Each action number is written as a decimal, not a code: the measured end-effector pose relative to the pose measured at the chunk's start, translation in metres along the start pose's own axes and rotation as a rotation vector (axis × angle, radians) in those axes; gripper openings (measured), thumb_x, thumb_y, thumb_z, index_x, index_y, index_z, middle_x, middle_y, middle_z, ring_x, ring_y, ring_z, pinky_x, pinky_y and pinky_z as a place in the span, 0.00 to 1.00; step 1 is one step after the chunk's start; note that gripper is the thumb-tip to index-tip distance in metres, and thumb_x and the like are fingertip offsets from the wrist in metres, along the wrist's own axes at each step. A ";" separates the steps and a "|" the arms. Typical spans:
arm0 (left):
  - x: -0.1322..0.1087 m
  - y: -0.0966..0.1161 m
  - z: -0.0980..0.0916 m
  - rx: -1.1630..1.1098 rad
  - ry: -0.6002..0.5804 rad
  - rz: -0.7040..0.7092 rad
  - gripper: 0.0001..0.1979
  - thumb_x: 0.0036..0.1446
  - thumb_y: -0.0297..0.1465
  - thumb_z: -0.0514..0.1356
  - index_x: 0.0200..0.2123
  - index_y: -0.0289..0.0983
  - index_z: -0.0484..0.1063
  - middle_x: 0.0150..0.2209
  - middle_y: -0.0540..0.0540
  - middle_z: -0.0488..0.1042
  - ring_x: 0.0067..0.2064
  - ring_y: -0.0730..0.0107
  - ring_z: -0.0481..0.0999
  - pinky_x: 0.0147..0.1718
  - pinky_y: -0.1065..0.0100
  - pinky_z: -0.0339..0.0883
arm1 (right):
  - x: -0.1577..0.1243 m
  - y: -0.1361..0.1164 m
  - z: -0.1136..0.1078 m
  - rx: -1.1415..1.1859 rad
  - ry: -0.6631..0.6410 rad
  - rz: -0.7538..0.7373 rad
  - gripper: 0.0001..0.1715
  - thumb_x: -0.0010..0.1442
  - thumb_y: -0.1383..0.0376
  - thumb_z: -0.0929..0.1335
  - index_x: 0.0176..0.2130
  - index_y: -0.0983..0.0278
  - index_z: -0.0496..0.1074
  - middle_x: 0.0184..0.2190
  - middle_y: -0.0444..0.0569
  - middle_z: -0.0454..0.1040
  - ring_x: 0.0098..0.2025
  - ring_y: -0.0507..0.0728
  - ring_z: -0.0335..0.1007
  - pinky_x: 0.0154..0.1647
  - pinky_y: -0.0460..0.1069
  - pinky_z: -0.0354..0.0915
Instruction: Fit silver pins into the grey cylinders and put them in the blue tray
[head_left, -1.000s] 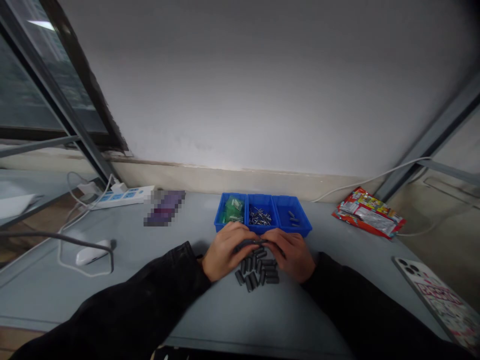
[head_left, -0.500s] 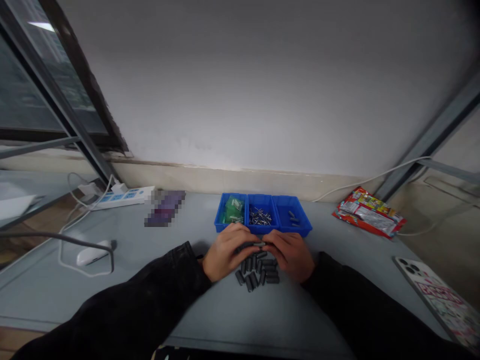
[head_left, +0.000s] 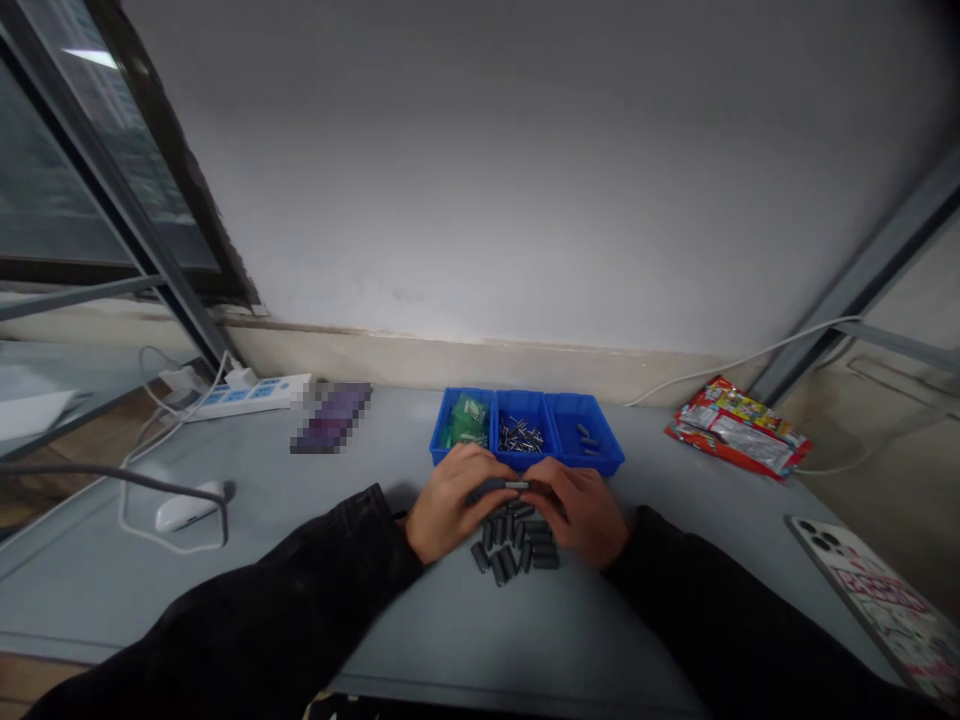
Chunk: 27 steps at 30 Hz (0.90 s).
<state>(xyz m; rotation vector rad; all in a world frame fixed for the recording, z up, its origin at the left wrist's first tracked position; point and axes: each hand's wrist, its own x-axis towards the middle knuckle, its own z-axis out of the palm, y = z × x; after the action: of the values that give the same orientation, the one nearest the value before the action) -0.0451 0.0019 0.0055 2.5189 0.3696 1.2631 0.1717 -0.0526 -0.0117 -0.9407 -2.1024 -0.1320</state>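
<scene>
My left hand (head_left: pixel 450 502) is closed around a slim dark grey piece (head_left: pixel 487 486). Out of that piece's right end sticks a short silvery metal pin (head_left: pixel 516 485), whose tip is pinched by my right hand (head_left: pixel 583 512). Both hands meet just above the table, in front of three joined blue bins (head_left: pixel 609 462). Below them lie several short dark grey cylinders (head_left: pixel 504 564), partly covered by the fingers. In the left bin is a green bag (head_left: pixel 461 418); loose silvery pins (head_left: pixel 520 436) fill the middle one, and a few dark cylinders (head_left: pixel 588 438) lie in the right one.
A white power strip (head_left: pixel 255 395) with cables and a pixelated purple item (head_left: pixel 334 420) are at the back left. Nearer lies a white earbud-like case (head_left: pixel 187 508). On the right are a red snack packet (head_left: pixel 739 425) and a phone in a patterned case (head_left: pixel 874 590).
Between my hands, more of the dark piece and the silvery pin shows now. My fingers have shifted slightly; the pile and the bins stay as they were.
</scene>
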 end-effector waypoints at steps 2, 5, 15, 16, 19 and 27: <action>0.000 0.000 0.000 -0.001 -0.005 -0.005 0.07 0.66 0.30 0.62 0.46 0.36 0.74 0.39 0.44 0.78 0.44 0.63 0.74 0.44 0.59 0.68 | 0.000 0.000 0.001 -0.006 0.012 -0.015 0.03 0.71 0.67 0.62 0.44 0.63 0.66 0.35 0.46 0.73 0.35 0.52 0.71 0.35 0.47 0.63; -0.001 0.000 0.000 0.005 -0.005 0.004 0.07 0.66 0.30 0.61 0.46 0.36 0.75 0.38 0.43 0.79 0.44 0.62 0.74 0.44 0.59 0.68 | 0.001 0.001 0.002 -0.020 0.016 -0.012 0.04 0.71 0.68 0.62 0.43 0.64 0.66 0.34 0.47 0.73 0.34 0.52 0.70 0.35 0.47 0.63; -0.002 -0.001 0.001 -0.030 0.011 0.028 0.08 0.64 0.28 0.63 0.47 0.36 0.74 0.39 0.44 0.79 0.44 0.63 0.74 0.44 0.59 0.70 | 0.001 0.003 0.001 -0.035 -0.009 -0.013 0.07 0.73 0.64 0.61 0.42 0.64 0.65 0.33 0.46 0.73 0.32 0.52 0.70 0.33 0.47 0.61; -0.002 -0.001 0.001 -0.033 0.008 0.027 0.09 0.64 0.28 0.63 0.47 0.36 0.74 0.39 0.44 0.79 0.44 0.63 0.74 0.44 0.60 0.70 | 0.001 0.003 0.001 -0.039 -0.010 -0.014 0.07 0.73 0.64 0.61 0.41 0.64 0.65 0.33 0.46 0.73 0.32 0.52 0.69 0.33 0.47 0.61; -0.003 -0.002 0.002 -0.031 -0.009 0.022 0.09 0.64 0.27 0.64 0.47 0.36 0.74 0.39 0.44 0.80 0.44 0.63 0.74 0.45 0.60 0.69 | 0.002 0.001 0.000 -0.053 -0.010 -0.016 0.09 0.74 0.63 0.60 0.41 0.64 0.65 0.33 0.46 0.73 0.31 0.51 0.69 0.33 0.47 0.60; -0.002 -0.002 0.001 -0.013 0.003 -0.025 0.07 0.64 0.28 0.63 0.46 0.37 0.75 0.40 0.45 0.79 0.44 0.64 0.74 0.45 0.61 0.69 | 0.002 -0.001 -0.001 -0.012 -0.035 0.033 0.07 0.72 0.62 0.63 0.44 0.63 0.66 0.37 0.46 0.73 0.37 0.52 0.71 0.35 0.48 0.62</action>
<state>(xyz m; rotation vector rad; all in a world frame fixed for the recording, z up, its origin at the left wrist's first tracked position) -0.0454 0.0025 0.0025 2.4948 0.3907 1.2560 0.1712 -0.0524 -0.0095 -0.9910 -2.1191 -0.1120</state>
